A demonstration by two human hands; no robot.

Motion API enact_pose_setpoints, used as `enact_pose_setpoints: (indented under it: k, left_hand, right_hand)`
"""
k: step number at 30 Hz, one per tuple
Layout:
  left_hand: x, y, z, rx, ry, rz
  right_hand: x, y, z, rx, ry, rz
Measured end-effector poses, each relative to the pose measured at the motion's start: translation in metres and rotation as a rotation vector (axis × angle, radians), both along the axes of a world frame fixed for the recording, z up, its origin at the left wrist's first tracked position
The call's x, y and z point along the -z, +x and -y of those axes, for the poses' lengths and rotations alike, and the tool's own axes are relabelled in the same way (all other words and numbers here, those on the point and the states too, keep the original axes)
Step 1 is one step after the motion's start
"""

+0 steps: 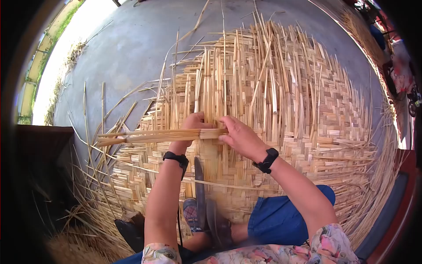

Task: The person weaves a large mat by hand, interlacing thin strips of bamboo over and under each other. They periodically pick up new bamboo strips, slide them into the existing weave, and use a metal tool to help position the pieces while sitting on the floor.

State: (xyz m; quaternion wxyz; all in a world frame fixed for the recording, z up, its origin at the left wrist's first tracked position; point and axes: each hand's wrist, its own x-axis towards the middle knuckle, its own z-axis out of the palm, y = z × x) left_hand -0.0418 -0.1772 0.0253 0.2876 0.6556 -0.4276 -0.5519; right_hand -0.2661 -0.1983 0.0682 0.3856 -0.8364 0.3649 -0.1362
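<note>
A bundle of flat straw-coloured strips point(162, 135) lies crosswise in front of me, its loose ends pointing left. My right hand point(237, 135) is closed on the bundle's right end, thumb and fingers pinched round it. My left hand point(191, 125) is behind and beside the bundle, its fingers curled near upright strips; what they hold is partly hidden. Under both hands spreads a large woven mat point(281, 154) with long unwoven strips sticking out at its far and left edges. A dark curved blade-like tool point(199, 185) stands between my wrists and feet.
Grey floor point(127, 53) surrounds the mat. Loose strips point(103, 105) lie at the left. A dark piece of furniture point(39, 141) stands at the left edge. My shod foot point(192, 213) and bent knee are at the bottom. Another person point(401, 70) is at the far right.
</note>
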Motion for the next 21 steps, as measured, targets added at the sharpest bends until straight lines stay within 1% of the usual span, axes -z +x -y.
enact_pose_setpoints:
  k: [1,2,4,5,6,9,10,11,13,14,16,18,21]
  left_hand:
    - [-0.005,-0.007,-0.002,-0.019,-0.008,-0.007]
    - [-0.023,-0.016,-0.003,0.002,0.0,0.075]
    - [-0.003,-0.01,-0.001,-0.009,-0.029,0.039]
    - [-0.001,-0.008,0.003,-0.011,-0.049,0.025]
    - [-0.003,-0.01,0.002,-0.048,0.047,0.025]
    - [0.007,-0.013,-0.005,-0.173,-0.106,-0.244]
    - [0.008,-0.013,-0.01,-0.219,-0.03,-0.312]
    - [0.004,-0.014,-0.014,-0.241,-0.076,-0.381]
    - [-0.006,-0.019,-0.023,-0.281,-0.159,-0.517]
    - [-0.004,-0.018,-0.025,-0.262,-0.185,-0.512]
    - [0.002,-0.014,-0.032,-0.235,-0.237,-0.506]
    - [0.004,-0.012,-0.037,-0.301,-0.174,-0.547]
    - [0.007,-0.023,-0.038,-0.41,-0.145,-0.545]
  right_hand:
    - [-0.005,-0.001,0.003,-0.029,0.037,-0.04]
    - [-0.008,-0.001,0.004,-0.068,0.073,-0.079]
    - [-0.001,0.001,0.003,-0.018,0.111,-0.051]
    - [0.001,0.003,0.004,0.01,0.126,-0.034]
    - [0.003,0.003,0.0,0.11,0.155,0.005]
    - [0.011,0.004,-0.008,0.384,0.244,0.107]
    - [0.021,0.005,-0.011,0.462,0.284,0.131]
    - [0.023,0.008,-0.012,0.543,0.325,0.155]
    - [0.026,0.013,-0.014,0.468,0.236,0.15]
    - [0.025,0.015,-0.014,0.432,0.194,0.149]
    - [0.033,0.015,-0.01,0.476,0.15,0.18]
    - [0.043,0.014,0.0,0.54,0.085,0.198]
    - [0.044,0.017,0.012,0.598,0.103,0.028]
